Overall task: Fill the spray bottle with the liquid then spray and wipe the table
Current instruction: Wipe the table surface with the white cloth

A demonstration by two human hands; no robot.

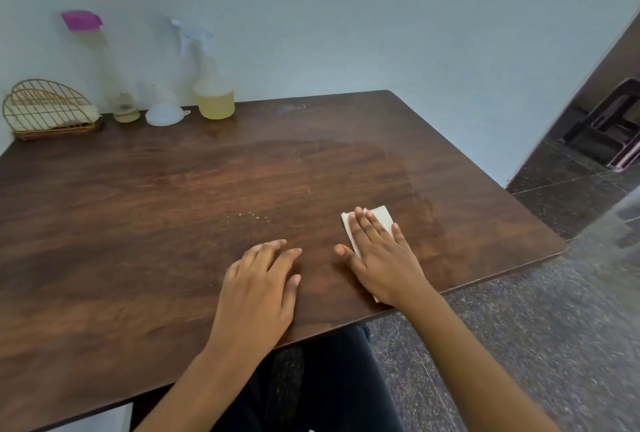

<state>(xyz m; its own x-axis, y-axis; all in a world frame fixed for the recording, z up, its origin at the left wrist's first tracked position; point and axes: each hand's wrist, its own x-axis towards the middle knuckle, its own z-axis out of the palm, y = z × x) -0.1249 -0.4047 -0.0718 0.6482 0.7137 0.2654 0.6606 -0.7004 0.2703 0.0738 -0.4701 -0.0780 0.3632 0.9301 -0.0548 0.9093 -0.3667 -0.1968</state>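
Note:
My right hand (384, 255) lies flat with straight fingers on a folded white paper towel (381, 215), pressing it on the dark wooden table (138, 223) near the front right edge. My left hand (259, 286) rests flat on the bare wood just to its left, holding nothing. A few small droplets (254, 215) sit beyond my left hand, and a damp wiped patch (363, 172) spreads over the middle right. The clear spray bottle (207, 85), with pale yellow liquid in its base, stands at the back by the wall.
At the back left stand a tall clear bottle with a purple cap (104, 68), a white funnel (164, 114) upside down, and a gold wire napkin holder (48, 109). A dark stool (609, 133) stands on the stone floor beyond the table's right edge.

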